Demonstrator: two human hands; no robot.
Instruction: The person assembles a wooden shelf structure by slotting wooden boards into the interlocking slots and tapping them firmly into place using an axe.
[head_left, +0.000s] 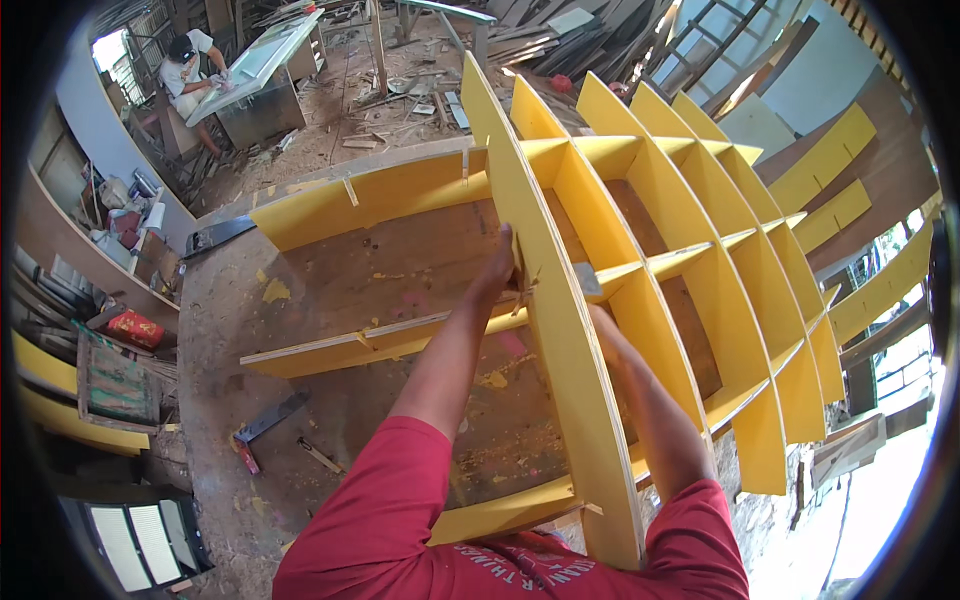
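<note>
A long yellow wooden panel (pixel 560 300) stands on edge, slotted across other yellow panels in a grid frame (pixel 690 260). My left hand (pixel 497 268) is against the panel's left face, by the joint with a crossing yellow strip (pixel 385 340). Its fingers are closed round what looks like a small wood block (pixel 517 258). My right hand (pixel 600 318) reaches in on the panel's other side. The panel hides most of it, so its fingers do not show. Close to it, a grey flat-faced piece (pixel 588 280) shows beside the panel; its kind is unclear.
On the worktable (pixel 225 330) lie a try square (pixel 265 425), a small wooden-handled tool (pixel 320 455) and a handsaw (pixel 218 237). A person (pixel 190 75) works at another bench at the far left. Scrap wood (pixel 400 100) litters the floor beyond.
</note>
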